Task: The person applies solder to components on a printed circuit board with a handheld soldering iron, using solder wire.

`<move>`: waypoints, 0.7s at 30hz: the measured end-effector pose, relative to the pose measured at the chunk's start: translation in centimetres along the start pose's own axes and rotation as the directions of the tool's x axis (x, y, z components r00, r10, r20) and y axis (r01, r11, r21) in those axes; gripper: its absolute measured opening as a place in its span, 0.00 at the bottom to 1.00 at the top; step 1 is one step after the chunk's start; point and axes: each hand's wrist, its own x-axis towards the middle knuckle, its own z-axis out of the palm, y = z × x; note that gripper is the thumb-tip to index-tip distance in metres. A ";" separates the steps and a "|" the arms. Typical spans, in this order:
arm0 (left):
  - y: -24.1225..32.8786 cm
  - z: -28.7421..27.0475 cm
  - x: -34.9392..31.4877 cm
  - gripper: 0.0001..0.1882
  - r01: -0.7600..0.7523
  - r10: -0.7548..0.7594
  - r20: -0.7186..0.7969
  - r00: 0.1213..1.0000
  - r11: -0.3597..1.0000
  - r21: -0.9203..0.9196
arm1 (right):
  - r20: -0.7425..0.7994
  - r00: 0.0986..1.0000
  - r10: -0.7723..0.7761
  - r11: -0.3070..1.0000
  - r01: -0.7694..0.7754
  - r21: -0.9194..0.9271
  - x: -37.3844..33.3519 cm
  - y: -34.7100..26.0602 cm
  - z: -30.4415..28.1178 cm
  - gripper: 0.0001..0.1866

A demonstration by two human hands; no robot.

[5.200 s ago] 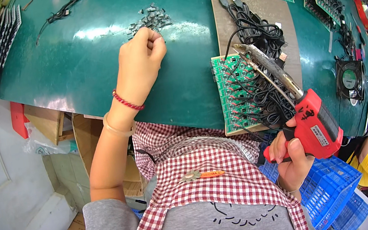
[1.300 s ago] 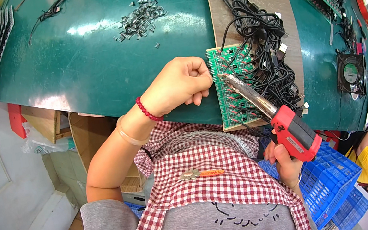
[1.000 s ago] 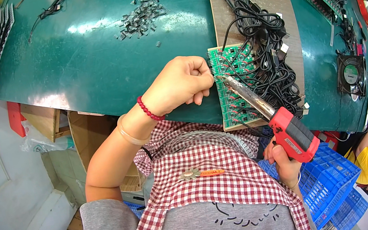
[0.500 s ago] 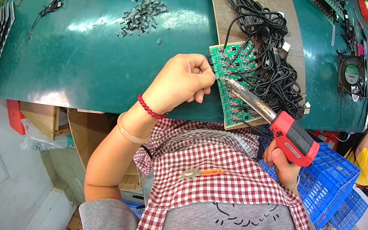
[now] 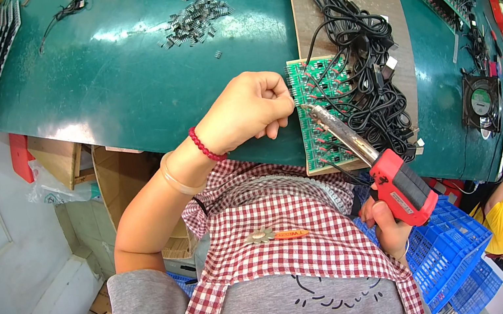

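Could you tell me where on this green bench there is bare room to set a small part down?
The widest bare patch of the green bench lies between the pile of small parts and the left hand. It is crowded to the right: the green circuit board, the black cables on the brown board, and the soldering gun in the right hand.

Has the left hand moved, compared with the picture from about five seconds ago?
Yes. The left hand left the pile of small dark parts and came toward the person, now at the left edge of the green circuit board.
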 end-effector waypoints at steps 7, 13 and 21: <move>0.2 0.2 -0.5 0.05 0.018 -0.017 -0.019 1.000 0.999 0.045 | -0.006 0.995 -0.102 0.980 0.102 0.171 0.7 -1.7 0.3 0.20; 0.2 -2.6 -0.9 0.08 0.008 0.699 -0.332 0.634 0.423 0.906 | -0.050 0.983 -0.176 0.954 0.183 0.238 1.0 -2.1 0.6 0.20; -0.7 -5.1 0.5 0.06 0.183 0.681 -0.333 0.652 0.285 0.941 | -0.029 0.989 -0.148 0.919 0.148 0.365 0.9 -2.6 0.6 0.22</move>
